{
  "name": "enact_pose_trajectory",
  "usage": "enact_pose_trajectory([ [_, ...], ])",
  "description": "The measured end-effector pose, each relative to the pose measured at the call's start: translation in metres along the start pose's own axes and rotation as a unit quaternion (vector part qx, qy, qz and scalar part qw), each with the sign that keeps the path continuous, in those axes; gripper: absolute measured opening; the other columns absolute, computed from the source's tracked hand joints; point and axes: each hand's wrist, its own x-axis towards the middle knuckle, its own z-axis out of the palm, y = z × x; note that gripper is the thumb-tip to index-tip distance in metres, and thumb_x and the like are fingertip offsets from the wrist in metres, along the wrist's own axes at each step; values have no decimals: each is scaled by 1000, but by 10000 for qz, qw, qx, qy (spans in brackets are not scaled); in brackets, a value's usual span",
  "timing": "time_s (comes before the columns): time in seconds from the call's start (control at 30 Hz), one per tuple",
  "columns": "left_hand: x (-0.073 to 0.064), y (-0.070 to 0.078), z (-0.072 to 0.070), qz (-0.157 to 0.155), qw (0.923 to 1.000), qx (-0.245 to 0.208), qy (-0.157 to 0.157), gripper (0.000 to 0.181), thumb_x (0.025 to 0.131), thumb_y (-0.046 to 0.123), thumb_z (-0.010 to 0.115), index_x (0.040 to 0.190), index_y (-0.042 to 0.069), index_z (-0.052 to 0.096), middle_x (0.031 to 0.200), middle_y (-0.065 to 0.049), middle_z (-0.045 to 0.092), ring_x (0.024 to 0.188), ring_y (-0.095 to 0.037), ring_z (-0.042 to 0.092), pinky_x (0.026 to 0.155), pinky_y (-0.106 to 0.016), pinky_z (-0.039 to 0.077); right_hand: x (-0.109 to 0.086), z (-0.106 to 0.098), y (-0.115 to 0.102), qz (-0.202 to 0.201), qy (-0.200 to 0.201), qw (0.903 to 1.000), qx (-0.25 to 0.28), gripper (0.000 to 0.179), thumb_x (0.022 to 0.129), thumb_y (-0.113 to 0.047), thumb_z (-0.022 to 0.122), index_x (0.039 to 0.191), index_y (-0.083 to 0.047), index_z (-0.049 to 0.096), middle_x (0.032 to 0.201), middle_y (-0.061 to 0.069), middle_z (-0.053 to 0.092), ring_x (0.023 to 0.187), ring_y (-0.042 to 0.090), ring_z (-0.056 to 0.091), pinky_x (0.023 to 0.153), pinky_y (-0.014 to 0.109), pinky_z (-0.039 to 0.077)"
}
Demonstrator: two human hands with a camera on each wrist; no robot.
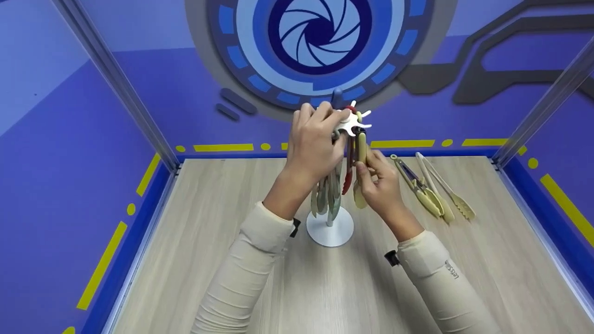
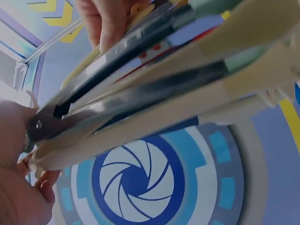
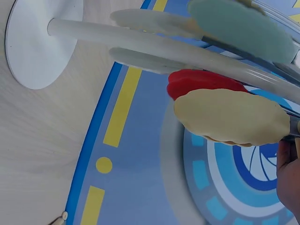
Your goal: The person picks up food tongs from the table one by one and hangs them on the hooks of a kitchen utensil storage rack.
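A white stand with a hooked top (image 1: pixel 353 124) rises from a round white base (image 1: pixel 330 232). My left hand (image 1: pixel 312 139) grips this hooked top, its fingers bent over the left side. Pale-yellow-tipped tongs (image 3: pixel 229 115) hang at the right side, and my right hand (image 1: pixel 383 183) pinches them by the handle between thumb and fingers. Red-tipped tongs (image 3: pixel 201 82) hang just beside them. Several tongs with grey-green tips (image 1: pixel 330 188) hang below my left hand, close around the pole (image 3: pixel 164 49). In the left wrist view, steel tong arms (image 2: pixel 140 103) cross in front of the right hand.
On the wooden table (image 1: pixel 222 222), right of the stand, lie yellow-tipped tongs with dark arms (image 1: pixel 420 188) and beige tongs (image 1: pixel 445 185), side by side. Patterned blue panels (image 1: pixel 148 93) enclose the back and sides, with metal posts (image 1: pixel 116 79) at the corners.
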Motion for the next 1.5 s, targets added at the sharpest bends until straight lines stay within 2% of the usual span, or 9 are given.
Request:
enact_pose_trajectory([
  [0.2, 2, 0, -7, 62, 9986, 46, -530, 38, 98, 29, 75, 136, 23, 74, 115, -1, 68, 95, -27, 50, 90, -38, 42, 1, -2, 3, 151, -157, 9998, 36, 43, 103, -2, 65, 146, -5, 65, 116, 19, 72, 97, 4, 67, 74, 13, 56],
  [0.33, 4, 1, -12, 88, 9957, -3, -919, 43, 101, 36, 71, 142, 23, 70, 118, -1, 65, 97, -26, 47, 91, -37, 40, 2, -3, 5, 220, -211, 9995, -21, 47, 104, -5, 67, 150, -8, 61, 118, 19, 71, 101, 12, 70, 73, 14, 56],
  [0.43, 4, 1, -14, 112, 9943, -111, -1055, 45, 102, 38, 70, 145, 24, 69, 120, -1, 65, 97, -25, 46, 91, -37, 39, 2, -4, 8, 207, -202, 9995, -85, 51, 103, -5, 68, 153, -9, 59, 119, 18, 71, 103, 18, 72, 74, 12, 55],
  [0.73, 3, 2, -11, 91, 9955, -128, -937, 45, 100, 39, 74, 143, 24, 70, 123, -1, 67, 98, -26, 50, 92, -38, 43, -1, -4, 17, 237, -298, 9992, -96, 39, 103, -6, 68, 142, -6, 69, 112, 17, 72, 94, 8, 65, 83, 13, 51],
  [1.1, 1, 5, -10, -88, 9955, 50, -940, 50, 101, 43, 72, 147, 24, 67, 123, -1, 66, 99, -24, 50, 91, -36, 43, -10, -7, 18, 280, -560, 9974, -349, 47, 102, -9, 71, 148, -13, 65, 122, 14, 75, 104, 21, 72, 93, 18, 56],
  [1.2, 1, 6, -10, -42, 9954, 108, -954, 51, 101, 44, 70, 148, 23, 66, 122, -1, 66, 100, -24, 50, 91, -36, 43, -12, -9, 19, 307, -588, 9970, -390, 46, 101, -9, 72, 147, -13, 66, 124, 13, 75, 105, 20, 72, 93, 24, 59],
  [1.37, 1, 7, -11, -53, 9953, 129, -954, 53, 101, 46, 69, 148, 23, 66, 121, -2, 65, 100, -23, 50, 90, -35, 43, -14, -11, 21, 238, -610, 9969, -437, 46, 101, -10, 72, 146, -14, 67, 126, 12, 76, 107, 19, 72, 92, 46, 62],
  [1.43, 0, 7, -11, -64, 9955, 133, -936, 54, 100, 47, 69, 148, 22, 66, 121, -2, 65, 100, -23, 50, 90, -35, 43, -14, -11, 21, 151, -588, 9971, -469, 47, 101, -9, 73, 147, -14, 66, 125, 13, 77, 107, 20, 72, 91, 48, 62],
  [1.5, 0, 8, -11, -57, 9959, 139, -897, 54, 99, 48, 70, 147, 22, 67, 120, -2, 66, 99, -23, 50, 90, -35, 43, -15, -12, 22, 78, -553, 9971, -510, 48, 100, -9, 74, 147, -13, 66, 125, 13, 77, 107, 22, 73, 91, 43, 63],
])
